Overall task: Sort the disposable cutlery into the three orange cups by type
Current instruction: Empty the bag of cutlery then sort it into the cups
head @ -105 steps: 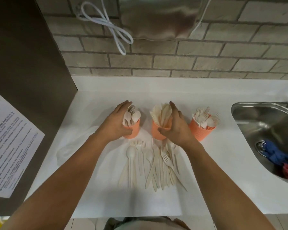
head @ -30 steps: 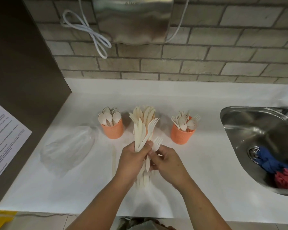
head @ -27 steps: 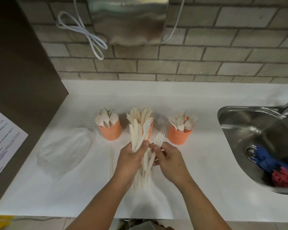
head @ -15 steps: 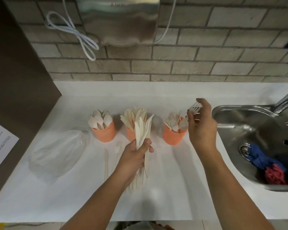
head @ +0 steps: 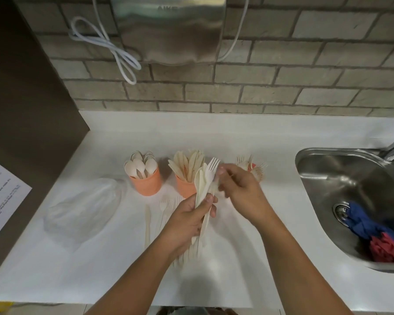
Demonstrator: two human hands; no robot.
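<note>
Three cups (head: 146,183) mid-frame are part-filled. My left grip (head: 187,221) holds an unsorted bundle (head: 205,180); right grip (head: 241,189) is blurred, cannot tell. Loose pieces (head: 163,206) lie on the tabletop (head: 225,137).

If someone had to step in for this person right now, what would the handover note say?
The left hand grips a bundle of unsorted cutlery, with a fork on top.
The right hand is beside the bundle and blurred; I cannot tell if it holds anything.
Cups: spoon cup on the left, knife cup in the middle, fork cup on the right, mostly hidden behind the right hand.
Done: each cup already holds many pieces of its type.
Left: the bundle, plus loose pieces on the counter beside the left hand.
</note>
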